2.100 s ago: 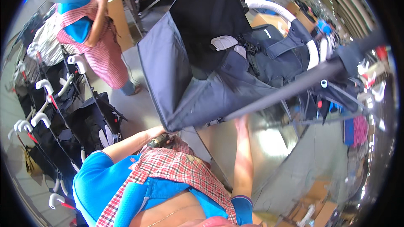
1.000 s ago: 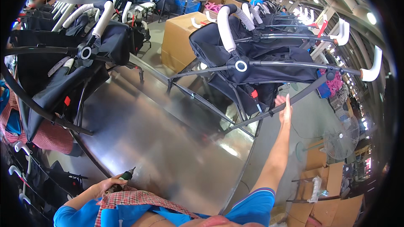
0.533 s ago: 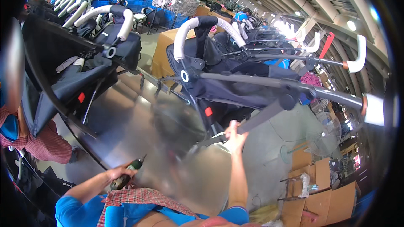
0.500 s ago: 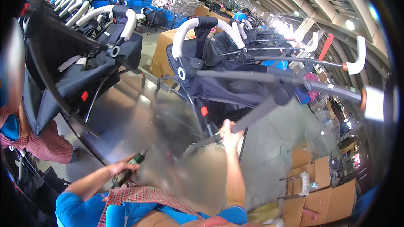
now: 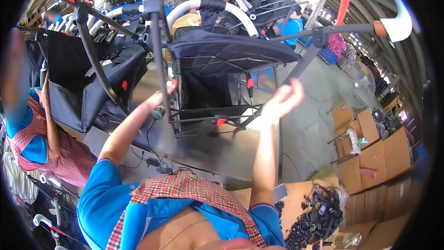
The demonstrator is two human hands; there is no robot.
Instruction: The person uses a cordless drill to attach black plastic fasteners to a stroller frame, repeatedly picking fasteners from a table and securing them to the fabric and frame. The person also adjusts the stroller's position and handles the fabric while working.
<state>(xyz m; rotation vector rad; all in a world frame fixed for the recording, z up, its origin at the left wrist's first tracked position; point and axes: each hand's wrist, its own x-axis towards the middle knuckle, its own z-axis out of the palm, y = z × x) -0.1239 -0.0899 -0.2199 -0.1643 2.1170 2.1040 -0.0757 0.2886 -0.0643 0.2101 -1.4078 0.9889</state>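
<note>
A dark folding stroller frame [image 5: 217,65] is held raised above the bench [image 5: 208,150], apparently so that its underside and lower joints can be reached. The left hand [image 5: 163,97] is closed around one upright black tube [image 5: 159,55] of the frame, steadying it; a small tool with a green end [image 5: 158,112] appears tucked at the same hand, with a thin cord [image 5: 149,139] trailing from it down to the bench. The right hand [image 5: 283,102] is lifted to the right of the frame, fingers loosely curled and nothing gripped, just beside a slanting grey strut [image 5: 300,62]; whether it touches the strut cannot be told.

The frame is made of slim black and grey metal tubes, joined by red plastic catches [image 5: 221,121], and is covered by taut, matte black fabric forming a flat panel on top. Its curved handle is padded in smooth white foam [image 5: 203,7]. The bench below the frame is a smooth, glossy metal sheet that mirrors the light. To the left of the frame, another person in a blue shirt and checked apron [image 5: 32,139] stands at a similar black stroller [image 5: 88,83]. Below and right of the frame, brown cardboard boxes [image 5: 370,153] are stacked.
</note>
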